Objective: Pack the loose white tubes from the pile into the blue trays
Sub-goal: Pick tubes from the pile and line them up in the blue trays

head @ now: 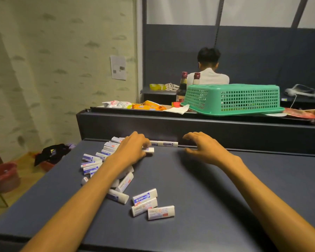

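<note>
Over at about 11 o'clock on the dark table [198, 188], the left hand [133, 150] sits on the far end of the pile of white tubes [105, 160], fingers curled down and pinching one tube [149, 149], probably because that end is thickest. The right hand [202, 148] hovers at 1 o'clock near the back ledge, fingers loosely bent, holding nothing, so I'd guess it's waiting for a handoff. No blue trays anywhere in view, so no packing's started.
</note>
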A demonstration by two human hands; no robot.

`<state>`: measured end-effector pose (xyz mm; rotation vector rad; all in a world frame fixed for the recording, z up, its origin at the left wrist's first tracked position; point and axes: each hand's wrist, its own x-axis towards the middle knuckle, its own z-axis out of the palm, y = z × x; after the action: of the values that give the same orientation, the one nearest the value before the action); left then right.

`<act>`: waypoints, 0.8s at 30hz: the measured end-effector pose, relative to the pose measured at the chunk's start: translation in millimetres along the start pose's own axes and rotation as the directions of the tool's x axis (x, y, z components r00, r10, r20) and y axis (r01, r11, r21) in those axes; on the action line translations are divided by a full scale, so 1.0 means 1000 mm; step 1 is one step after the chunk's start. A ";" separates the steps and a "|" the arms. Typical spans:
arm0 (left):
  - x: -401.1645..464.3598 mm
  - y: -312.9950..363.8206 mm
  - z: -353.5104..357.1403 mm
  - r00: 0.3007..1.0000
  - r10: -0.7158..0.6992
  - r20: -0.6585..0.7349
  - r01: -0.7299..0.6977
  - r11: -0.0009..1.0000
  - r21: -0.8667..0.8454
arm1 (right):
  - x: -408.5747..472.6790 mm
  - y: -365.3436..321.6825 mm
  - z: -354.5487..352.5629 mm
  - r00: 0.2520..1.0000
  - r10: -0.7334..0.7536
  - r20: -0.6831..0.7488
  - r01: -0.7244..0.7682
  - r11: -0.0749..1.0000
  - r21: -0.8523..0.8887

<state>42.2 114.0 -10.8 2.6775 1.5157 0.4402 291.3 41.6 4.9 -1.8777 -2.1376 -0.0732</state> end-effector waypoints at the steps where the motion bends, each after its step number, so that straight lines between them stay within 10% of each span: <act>1: 0.001 0.000 0.000 1.000 0.011 -0.009 -0.011 1.000 -0.023 | 0.001 0.001 -0.001 1.000 -0.003 0.000 0.003 1.000 -0.001; 24: -0.008 0.008 -0.020 0.996 0.039 -0.079 -0.074 0.863 -0.499 | 0.051 -0.001 0.034 0.991 -0.075 0.115 0.071 0.997 0.036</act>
<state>39.4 101.0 8.0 2.3128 1.1315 0.8089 279.0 98.4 -14.9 -1.8279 -2.2704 0.0562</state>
